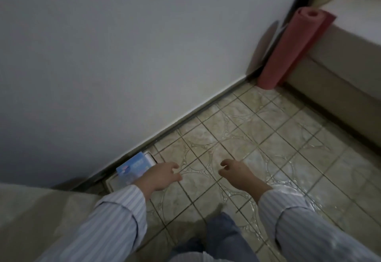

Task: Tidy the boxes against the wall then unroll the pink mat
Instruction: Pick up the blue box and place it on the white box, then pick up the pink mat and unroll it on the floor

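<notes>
Both the left hand (159, 176) and right hand (237, 176) hang loosely open and empty, the boxes (134, 167) apparently tidied at the wall just beyond the left, the pink mat (288, 51) rolled far ahead of the right, not yet unrolled.

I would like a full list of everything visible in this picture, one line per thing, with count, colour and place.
Rolled foam mat: one, pink-red, standing in the far corner, leaning between wall and bed.
Printed cardboard box: one, light blue, on the floor by the wall, atop a flat white box.
Painted wall: one, white, left.
Patterned tile floor: beige.
Bed base: beige, right.
Fabric surface: beige, lower left.
Left hand: empty, beside the boxes.
Right hand: empty, over the floor.
Striped sleeves: two, blue-white.
</notes>
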